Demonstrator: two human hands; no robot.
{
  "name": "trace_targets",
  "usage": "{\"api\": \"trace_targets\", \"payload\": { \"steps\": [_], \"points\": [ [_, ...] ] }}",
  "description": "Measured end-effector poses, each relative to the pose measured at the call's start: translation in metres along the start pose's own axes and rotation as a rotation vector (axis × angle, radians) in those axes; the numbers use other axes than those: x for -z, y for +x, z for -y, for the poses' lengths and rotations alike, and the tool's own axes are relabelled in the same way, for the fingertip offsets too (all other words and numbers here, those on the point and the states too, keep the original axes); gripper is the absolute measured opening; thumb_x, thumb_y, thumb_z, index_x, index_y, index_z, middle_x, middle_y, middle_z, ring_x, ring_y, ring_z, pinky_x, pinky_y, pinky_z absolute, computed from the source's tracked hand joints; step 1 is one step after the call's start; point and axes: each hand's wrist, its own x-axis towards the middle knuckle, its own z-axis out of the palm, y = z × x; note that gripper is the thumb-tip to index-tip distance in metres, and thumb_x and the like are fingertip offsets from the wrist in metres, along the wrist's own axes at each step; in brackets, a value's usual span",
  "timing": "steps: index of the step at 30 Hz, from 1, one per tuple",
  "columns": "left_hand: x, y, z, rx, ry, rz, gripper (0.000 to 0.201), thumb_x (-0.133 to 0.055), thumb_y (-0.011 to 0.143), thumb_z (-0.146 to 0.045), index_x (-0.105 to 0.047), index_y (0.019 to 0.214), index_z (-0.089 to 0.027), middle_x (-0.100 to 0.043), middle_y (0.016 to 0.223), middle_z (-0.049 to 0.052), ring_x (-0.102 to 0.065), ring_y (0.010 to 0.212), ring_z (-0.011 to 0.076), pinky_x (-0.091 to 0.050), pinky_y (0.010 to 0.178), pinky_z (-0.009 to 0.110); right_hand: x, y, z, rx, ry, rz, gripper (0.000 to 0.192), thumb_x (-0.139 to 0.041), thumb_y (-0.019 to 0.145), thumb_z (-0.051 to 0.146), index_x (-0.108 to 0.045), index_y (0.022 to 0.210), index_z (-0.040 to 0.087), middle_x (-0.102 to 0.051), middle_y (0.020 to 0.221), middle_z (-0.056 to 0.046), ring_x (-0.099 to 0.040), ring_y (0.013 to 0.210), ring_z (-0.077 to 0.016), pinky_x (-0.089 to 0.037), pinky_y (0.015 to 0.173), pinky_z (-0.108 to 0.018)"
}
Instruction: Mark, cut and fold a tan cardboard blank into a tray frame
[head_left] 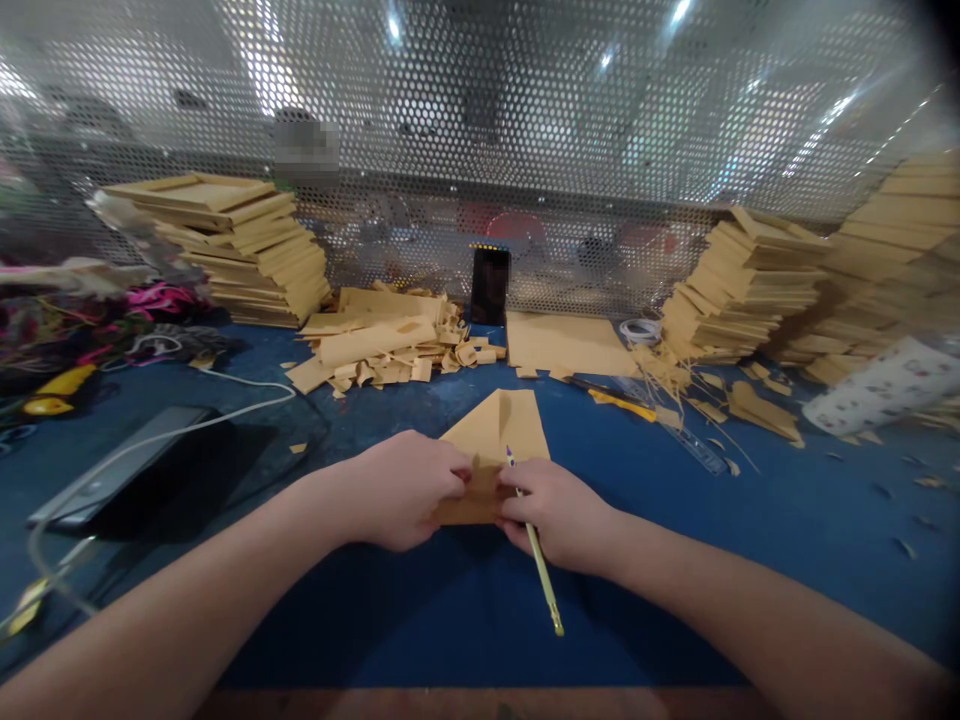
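Observation:
A folded piece of tan card (501,425) lies at the middle of the blue table, with a crease and a slanted left edge. My left hand (409,490) is closed on its left side, fingers curled over the card. On the right side, my right hand (559,515) pinches the card near its lower edge. A yellow pencil (541,570) is also in my right hand, its point toward the card and its eraser end toward me. The fingertips of both hands are partly hidden.
Card stacks (259,250) rise at the back left, with another stack (742,285) at the back right. Scraps (397,350), a flat card sheet (566,343), a yellow cutter (622,404) and an upright phone (490,287) lie ahead. A black device (124,465) with a white cable is left.

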Motion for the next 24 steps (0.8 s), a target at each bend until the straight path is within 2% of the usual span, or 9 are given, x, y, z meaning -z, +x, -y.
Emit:
{"api": "trace_targets", "payload": {
  "steps": [11,24],
  "points": [
    [-0.0022,-0.0012,0.0019,0.016,-0.024,0.029,0.014,-0.061,0.071,-0.018,-0.065,0.084,-0.020,-0.064,0.095,0.004,-0.063,0.088,0.0232,-0.047,0.069,0.035,0.0003,-0.0002,0.0003,0.012,-0.011,-0.001,0.017,-0.057,0.084,0.018,-0.068,0.071,0.018,-0.063,0.087,-0.007,-0.060,0.080,-0.0197,-0.049,0.074,-0.035],
    [0.0013,-0.0016,0.0012,0.017,-0.031,0.077,0.022,-0.060,0.075,-0.018,-0.063,0.096,-0.024,-0.064,0.102,0.003,-0.063,0.093,0.0225,-0.047,0.069,0.032,-0.0027,-0.0021,-0.0009,0.011,-0.060,0.010,0.019,-0.056,0.085,0.019,-0.067,0.070,0.018,-0.061,0.083,-0.006,-0.058,0.078,-0.0193,-0.047,0.072,-0.034]
  ]
}}
